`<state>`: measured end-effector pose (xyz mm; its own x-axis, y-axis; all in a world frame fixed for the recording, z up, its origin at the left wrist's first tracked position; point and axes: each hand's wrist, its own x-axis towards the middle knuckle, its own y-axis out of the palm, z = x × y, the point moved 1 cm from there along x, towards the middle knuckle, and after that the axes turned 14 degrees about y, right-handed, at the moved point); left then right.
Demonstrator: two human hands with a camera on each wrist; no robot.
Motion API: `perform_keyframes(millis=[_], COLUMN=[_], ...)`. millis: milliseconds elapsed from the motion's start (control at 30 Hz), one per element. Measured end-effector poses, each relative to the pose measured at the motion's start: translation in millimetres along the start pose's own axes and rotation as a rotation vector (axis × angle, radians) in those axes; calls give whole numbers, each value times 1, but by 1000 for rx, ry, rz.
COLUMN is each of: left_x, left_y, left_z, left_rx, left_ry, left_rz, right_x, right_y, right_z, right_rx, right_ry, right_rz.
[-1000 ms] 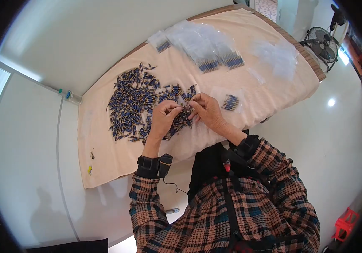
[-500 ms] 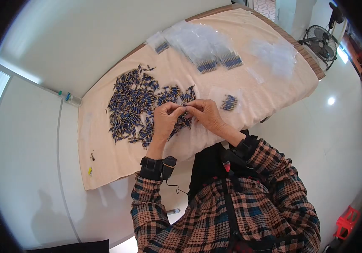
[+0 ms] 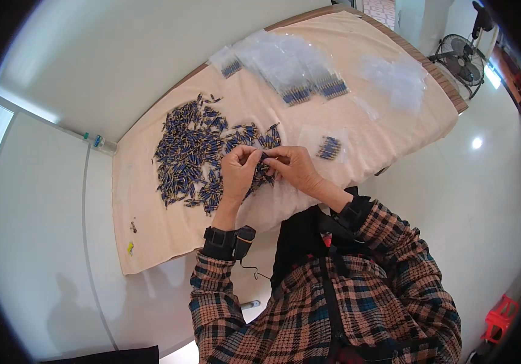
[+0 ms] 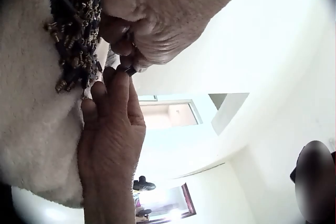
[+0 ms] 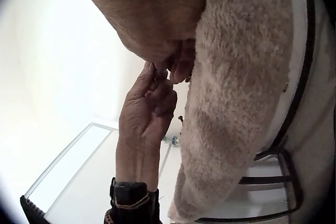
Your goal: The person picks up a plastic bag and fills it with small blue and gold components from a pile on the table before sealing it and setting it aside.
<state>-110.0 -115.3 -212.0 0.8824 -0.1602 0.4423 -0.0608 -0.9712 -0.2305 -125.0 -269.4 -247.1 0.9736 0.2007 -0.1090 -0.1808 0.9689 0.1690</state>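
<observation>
In the head view my left hand (image 3: 238, 173) and right hand (image 3: 298, 168) meet over the near edge of a pile of small blue pieces with brass-coloured ends (image 3: 190, 148). Between their thumbs and fingertips they pinch one small dark blue piece (image 3: 264, 156), mostly covered by the fingers. The left wrist view shows its dark end (image 4: 130, 70) between the right hand's fingertips (image 4: 122, 74) and the left hand above. Seen from the right wrist, the left hand's fingers curl in against the right hand (image 5: 152, 14). Right of the hands, a clear bag (image 3: 330, 147) holds a row of such pieces.
A cream cloth (image 3: 169, 236) covers the table. Filled clear bags (image 3: 284, 60) overlap at the back, with more clear bags (image 3: 394, 82) to their right. A small yellow object (image 3: 130, 248) lies near the left corner. A fan (image 3: 460, 57) stands beyond the table.
The hands have come together from slightly apart; the right hand has lowered a little and its thumb and fingers have closed in. The dark blue piece now shows between the fingertips.
</observation>
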Motion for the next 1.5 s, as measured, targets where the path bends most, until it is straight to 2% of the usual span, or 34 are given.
perform_keyframes(millis=[167, 267, 400, 533, 833, 967, 1067, 1367, 1500], left_x=[-1, 1, 3, 4, -2, -4, -7, -11, -15], left_y=[-2, -9, -10, -15, -6, 2, 8, 12, 11], left_z=[-2, -6, -7, -3, -7, -11, -7, -17, -23], left_rx=[-98, -274, -428, -457, -386, -225, -232, -317, -368], left_ry=[-165, -259, -325, -365, -240, -153, -128, -91, -77], left_rz=[1, 53, 2, 46, -82, -116, -156, -121, -89], right_x=[3, 6, 5, 6, 7, 7, 3, -1, -8], right_y=[-3, -5, -6, -6, -7, -5, -3, -5, -11], right_z=[-3, -4, -2, -2, -3, -3, 1, 7, 12], right_rx=[-37, 15, 45, 7, -62, -44, 138, 166, 113], right_ry=[-35, -15, 29, -1, -9, -21, 44, 64, 11], right_rz=[-29, 8, 0, -1, 40, 36, 76, 136, 158])
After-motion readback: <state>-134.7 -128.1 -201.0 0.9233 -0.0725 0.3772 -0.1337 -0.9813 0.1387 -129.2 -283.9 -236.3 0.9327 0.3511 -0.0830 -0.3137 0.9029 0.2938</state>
